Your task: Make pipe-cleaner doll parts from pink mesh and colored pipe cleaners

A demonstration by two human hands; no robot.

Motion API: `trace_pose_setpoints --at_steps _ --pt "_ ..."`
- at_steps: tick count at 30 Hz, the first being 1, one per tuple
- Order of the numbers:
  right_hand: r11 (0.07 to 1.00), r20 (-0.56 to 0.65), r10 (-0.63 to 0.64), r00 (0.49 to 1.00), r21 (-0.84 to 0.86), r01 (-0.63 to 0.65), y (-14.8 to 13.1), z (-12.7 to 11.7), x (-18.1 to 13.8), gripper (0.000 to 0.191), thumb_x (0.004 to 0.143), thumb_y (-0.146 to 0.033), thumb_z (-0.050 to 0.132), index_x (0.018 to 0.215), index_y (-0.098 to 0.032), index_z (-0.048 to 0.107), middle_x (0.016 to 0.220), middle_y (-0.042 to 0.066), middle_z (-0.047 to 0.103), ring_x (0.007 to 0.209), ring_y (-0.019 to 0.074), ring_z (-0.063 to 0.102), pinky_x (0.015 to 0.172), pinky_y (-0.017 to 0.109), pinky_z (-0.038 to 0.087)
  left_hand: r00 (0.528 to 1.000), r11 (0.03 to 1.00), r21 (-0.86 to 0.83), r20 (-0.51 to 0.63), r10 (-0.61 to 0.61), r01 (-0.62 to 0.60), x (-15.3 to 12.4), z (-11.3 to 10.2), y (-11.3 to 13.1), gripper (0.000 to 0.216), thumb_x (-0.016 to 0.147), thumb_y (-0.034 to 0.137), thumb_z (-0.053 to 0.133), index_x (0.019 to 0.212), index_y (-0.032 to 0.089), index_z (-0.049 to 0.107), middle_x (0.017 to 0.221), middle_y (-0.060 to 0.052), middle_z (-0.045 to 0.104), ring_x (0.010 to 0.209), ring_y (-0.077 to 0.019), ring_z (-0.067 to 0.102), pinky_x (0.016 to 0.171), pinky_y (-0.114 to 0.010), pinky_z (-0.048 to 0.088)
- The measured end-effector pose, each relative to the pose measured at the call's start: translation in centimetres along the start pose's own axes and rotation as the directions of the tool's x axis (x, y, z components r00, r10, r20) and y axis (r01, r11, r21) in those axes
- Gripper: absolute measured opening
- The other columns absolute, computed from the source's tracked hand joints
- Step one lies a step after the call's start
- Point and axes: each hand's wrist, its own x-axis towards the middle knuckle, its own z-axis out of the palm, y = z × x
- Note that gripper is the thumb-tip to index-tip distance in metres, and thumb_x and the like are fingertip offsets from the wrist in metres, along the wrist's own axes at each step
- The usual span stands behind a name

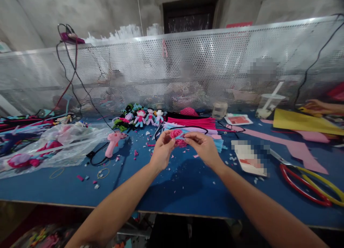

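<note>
Over the middle of the blue table, my left hand point(162, 149) is closed around a small pink and light-blue pipe-cleaner figure point(176, 134). The fingers of my right hand point(203, 147) pinch at its right side, by the light-blue part. My fingers cover some of the figure, so its full shape is hidden. Just behind my hands lie bundles of pipe cleaners: bright pink ones point(192, 123) and light-blue ones point(219, 145). A black pipe cleaner or cord point(200, 128) arches above my fingers.
A pink glue gun point(114, 142) lies to the left, near a plastic bag point(88, 135). Several small dolls point(149, 117) sit at the back. Large scissors point(303, 183), a phone point(248, 158) and a plastic cup point(268, 105) are on the right. Another person's hand point(315, 106) rests by yellow sheet material point(303, 122).
</note>
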Motion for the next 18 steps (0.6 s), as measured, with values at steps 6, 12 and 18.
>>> trace_pose_setpoints --at_steps 6,12,18 --pt "0.927 0.034 -0.229 0.973 -0.297 0.229 -0.5 -0.7 0.0 0.014 0.085 -0.029 0.056 0.078 -0.021 0.064 0.079 0.004 0.066 0.076 0.0191 0.060 0.073 0.033 0.047 1.000 0.994 0.112 0.006 -0.015 0.014 0.0 0.0 0.2 0.023 0.070 0.020 0.064 0.093 0.020 0.058 0.090 -0.002 0.060 0.078 -0.0116 0.055 0.071 -0.024 0.045" --pt "0.962 -0.023 -0.095 0.995 -0.257 0.086 -0.4 -0.1 -0.2 0.012 0.086 -0.027 0.052 0.077 -0.020 0.056 0.068 0.000 0.058 0.063 0.0151 0.054 0.063 0.028 0.042 1.000 0.997 0.082 0.015 0.010 -0.011 -0.2 0.4 0.4 0.023 0.065 0.010 0.061 0.087 0.019 0.060 0.087 -0.001 0.060 0.079 -0.0108 0.054 0.069 -0.021 0.042" --pt "0.989 -0.037 0.105 0.994 0.112 -0.100 -0.1 0.8 -0.4 0.013 0.080 -0.030 0.061 0.074 -0.020 0.056 0.066 -0.003 0.053 0.061 0.0116 0.049 0.062 0.025 0.043 0.999 0.999 -0.046 0.030 -0.023 0.025 -0.4 0.3 0.3 0.023 0.064 0.009 0.065 0.085 0.019 0.060 0.084 0.001 0.058 0.073 -0.0088 0.053 0.065 -0.019 0.044"
